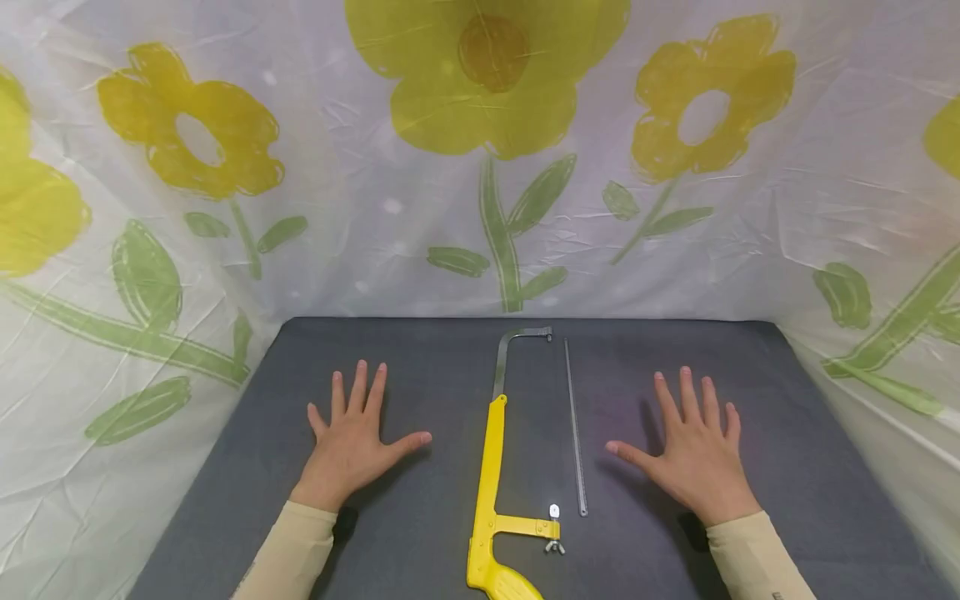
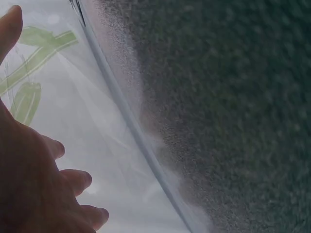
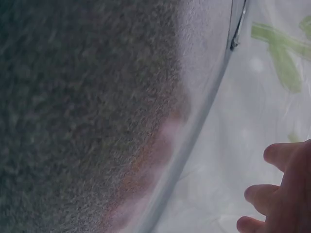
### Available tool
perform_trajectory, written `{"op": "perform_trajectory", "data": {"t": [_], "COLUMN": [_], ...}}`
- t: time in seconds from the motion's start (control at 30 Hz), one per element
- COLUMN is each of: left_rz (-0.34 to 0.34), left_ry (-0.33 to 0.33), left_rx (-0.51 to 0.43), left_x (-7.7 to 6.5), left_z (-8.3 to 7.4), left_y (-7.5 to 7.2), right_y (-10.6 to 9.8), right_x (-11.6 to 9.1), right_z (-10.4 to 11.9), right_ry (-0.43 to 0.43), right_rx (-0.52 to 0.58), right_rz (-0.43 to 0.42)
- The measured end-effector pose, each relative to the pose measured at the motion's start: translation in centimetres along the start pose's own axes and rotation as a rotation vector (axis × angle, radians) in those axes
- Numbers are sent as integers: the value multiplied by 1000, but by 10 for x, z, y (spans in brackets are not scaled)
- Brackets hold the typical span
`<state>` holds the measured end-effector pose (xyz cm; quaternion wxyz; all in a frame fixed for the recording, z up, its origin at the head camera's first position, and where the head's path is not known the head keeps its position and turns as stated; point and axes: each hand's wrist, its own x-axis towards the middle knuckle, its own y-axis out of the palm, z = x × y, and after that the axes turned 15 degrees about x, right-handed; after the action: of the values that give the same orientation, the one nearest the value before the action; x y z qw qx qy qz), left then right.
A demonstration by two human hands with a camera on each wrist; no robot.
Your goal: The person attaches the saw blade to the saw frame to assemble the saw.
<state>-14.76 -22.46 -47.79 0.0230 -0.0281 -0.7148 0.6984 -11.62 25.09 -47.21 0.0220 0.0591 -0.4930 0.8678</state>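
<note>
beige sleeves (image 1: 288,546) frame the scene nearest me, leading to a person's left hand (image 1: 348,454) and right hand (image 1: 701,467), both palm-down and grasping nothing, fingers straight and fanned. offset shadows suggest they hover over the dark grey, matte cloth (image 1: 420,542), perhaps spread wide to leave the tools in plain sight. between them, nearer the left hand, lies a yellow hacksaw frame (image 1: 489,458), smoothly painted, its rounded grip (image 1: 513,583) toward the person and its bent, silvery metal arm (image 1: 500,362) pointing away. nearer the right hand, apart from the frame, lies a saw blade (image 1: 574,433), a slim grey strip holed at its near end. it runs roughly parallel to the frame's open side, seemingly placed so the two can be matched at a glance. a metal wing nut (image 1: 554,547) hangs at the frame's near post. beyond the fingertips, a creased, faintly shiny white curtain (image 1: 337,267) bears yellow flowers and green stems.
</note>
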Motion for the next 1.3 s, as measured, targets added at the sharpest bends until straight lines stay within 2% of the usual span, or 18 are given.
{"op": "perform_trajectory", "data": {"t": [0.23,0.5,0.73,0.97,1.1,1.3], "left_rz": [17,-17,-33,-2,15,48], "left_ry": [12,57,130,194,230,275], "left_rx": [1,-6,-11,-48,-97,-164], "left_x": [1,0,1,3,4,1], "left_z": [-6,-25,-56,-90,-107,-128], "left_y": [2,1,1,-3,-4,-2], "right_y": [2,12,29,46,51,56], "right_x": [1,4,6,6,6,8], "right_z": [6,23,42,56,63,73], "right_ry": [0,-16,-59,-106,-124,-126], "right_rx": [3,12,16,24,9,43], "right_rz": [10,31,49,69,75,143]}}
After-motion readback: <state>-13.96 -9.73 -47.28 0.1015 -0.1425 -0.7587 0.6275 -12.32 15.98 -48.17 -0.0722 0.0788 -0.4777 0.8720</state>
